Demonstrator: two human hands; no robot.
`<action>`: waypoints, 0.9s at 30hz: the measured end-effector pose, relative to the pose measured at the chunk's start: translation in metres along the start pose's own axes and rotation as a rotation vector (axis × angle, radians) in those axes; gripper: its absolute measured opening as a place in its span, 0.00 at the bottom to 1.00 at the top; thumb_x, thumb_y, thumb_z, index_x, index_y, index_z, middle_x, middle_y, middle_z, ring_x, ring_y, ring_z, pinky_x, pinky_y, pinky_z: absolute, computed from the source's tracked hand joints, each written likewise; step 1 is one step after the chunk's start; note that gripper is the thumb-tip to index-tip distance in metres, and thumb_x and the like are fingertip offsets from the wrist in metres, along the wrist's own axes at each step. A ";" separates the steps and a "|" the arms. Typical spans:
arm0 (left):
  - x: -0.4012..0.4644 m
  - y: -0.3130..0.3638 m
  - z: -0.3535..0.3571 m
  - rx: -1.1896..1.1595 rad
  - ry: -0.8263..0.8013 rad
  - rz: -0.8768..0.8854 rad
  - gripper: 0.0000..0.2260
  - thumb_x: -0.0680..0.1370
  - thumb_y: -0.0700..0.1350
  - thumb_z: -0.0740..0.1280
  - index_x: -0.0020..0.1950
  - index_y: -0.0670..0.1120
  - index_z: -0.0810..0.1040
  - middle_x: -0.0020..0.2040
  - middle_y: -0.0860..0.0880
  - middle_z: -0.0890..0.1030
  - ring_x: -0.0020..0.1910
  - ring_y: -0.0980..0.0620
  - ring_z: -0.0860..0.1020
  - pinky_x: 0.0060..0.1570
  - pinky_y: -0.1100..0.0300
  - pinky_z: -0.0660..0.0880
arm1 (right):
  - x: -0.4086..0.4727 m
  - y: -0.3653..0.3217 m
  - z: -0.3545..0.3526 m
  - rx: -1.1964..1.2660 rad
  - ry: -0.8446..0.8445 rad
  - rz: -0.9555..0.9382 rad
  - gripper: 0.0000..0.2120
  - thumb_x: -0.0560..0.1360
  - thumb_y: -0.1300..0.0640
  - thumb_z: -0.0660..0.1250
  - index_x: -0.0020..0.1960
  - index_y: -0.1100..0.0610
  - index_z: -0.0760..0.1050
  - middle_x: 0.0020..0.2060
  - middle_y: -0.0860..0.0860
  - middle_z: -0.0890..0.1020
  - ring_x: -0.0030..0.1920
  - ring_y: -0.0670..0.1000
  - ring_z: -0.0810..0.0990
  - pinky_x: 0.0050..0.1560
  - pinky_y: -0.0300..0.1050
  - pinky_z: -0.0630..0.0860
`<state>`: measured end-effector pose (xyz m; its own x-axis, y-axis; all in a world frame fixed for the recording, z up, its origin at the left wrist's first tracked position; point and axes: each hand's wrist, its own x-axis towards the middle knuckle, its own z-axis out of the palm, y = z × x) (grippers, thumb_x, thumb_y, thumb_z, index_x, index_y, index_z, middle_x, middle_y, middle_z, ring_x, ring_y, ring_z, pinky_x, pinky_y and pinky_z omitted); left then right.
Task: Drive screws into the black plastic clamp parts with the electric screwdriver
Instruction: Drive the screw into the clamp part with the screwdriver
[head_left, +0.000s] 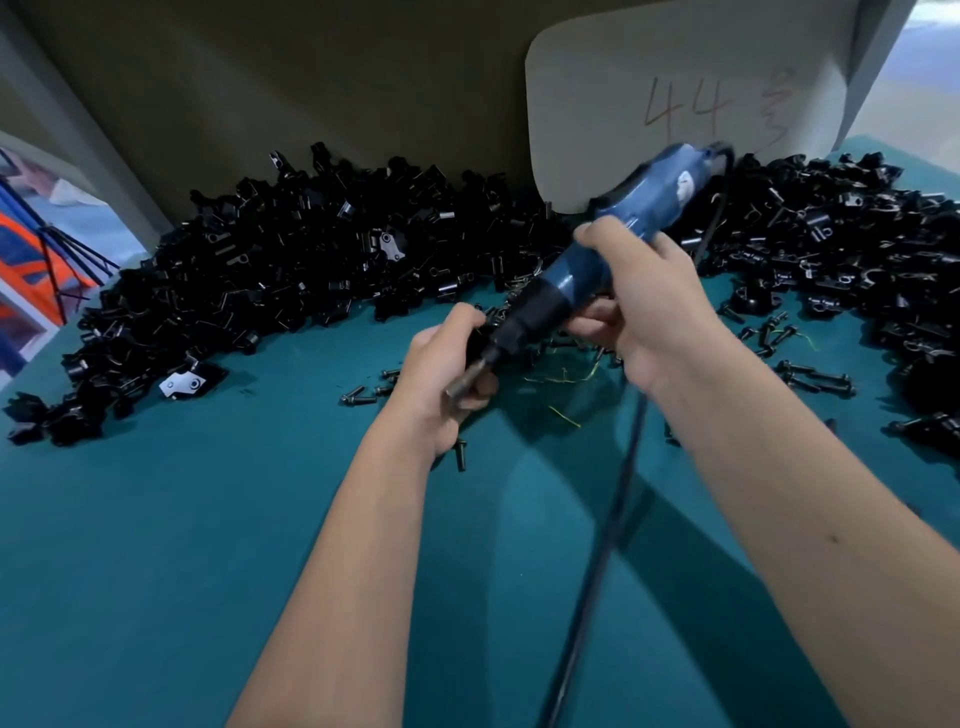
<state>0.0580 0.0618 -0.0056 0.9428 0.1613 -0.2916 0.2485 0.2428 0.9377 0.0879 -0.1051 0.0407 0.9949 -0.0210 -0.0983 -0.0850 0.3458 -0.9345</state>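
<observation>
Driving step: our right hand (641, 306) gripped the electric screwdriver (576, 265); our left hand (447, 364) pinched its bit (470, 375), the clamp part hidden. Next, we judged, needed the bit seated squarely.

White card (649, 93) with a red "44" against the back wall; teal table cover (208, 545); yellow-green wire scraps (563, 376).

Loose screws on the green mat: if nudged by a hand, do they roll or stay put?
The loose screws lie on their sides with round shanks, so a nudge would probably roll them, likely in a curve because of the wider heads. The green mat looks soft and may damp that. Being small, they probably scatter easily.
</observation>
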 end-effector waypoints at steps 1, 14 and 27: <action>0.000 0.000 -0.001 0.030 -0.017 0.013 0.09 0.80 0.47 0.63 0.45 0.44 0.68 0.29 0.51 0.70 0.22 0.54 0.67 0.17 0.66 0.57 | 0.001 0.001 0.000 0.057 0.016 0.018 0.12 0.75 0.56 0.72 0.56 0.54 0.73 0.44 0.54 0.78 0.32 0.51 0.78 0.40 0.49 0.74; -0.001 0.008 -0.016 0.315 -0.151 -0.119 0.09 0.79 0.51 0.63 0.49 0.46 0.68 0.28 0.52 0.64 0.21 0.56 0.60 0.18 0.69 0.54 | 0.006 0.001 -0.015 0.525 0.085 -0.093 0.20 0.76 0.58 0.77 0.61 0.54 0.69 0.39 0.52 0.79 0.36 0.50 0.78 0.47 0.49 0.79; -0.002 0.009 -0.017 0.522 -0.182 -0.119 0.12 0.78 0.49 0.63 0.36 0.49 0.66 0.26 0.52 0.64 0.20 0.56 0.57 0.21 0.70 0.54 | 0.013 0.004 -0.023 0.613 0.169 -0.051 0.16 0.79 0.53 0.70 0.58 0.53 0.66 0.32 0.50 0.74 0.29 0.50 0.73 0.37 0.43 0.74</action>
<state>0.0542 0.0800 0.0005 0.9132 -0.0173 -0.4072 0.3887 -0.2638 0.8828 0.0991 -0.1252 0.0275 0.9705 -0.1821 -0.1581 0.0583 0.8134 -0.5787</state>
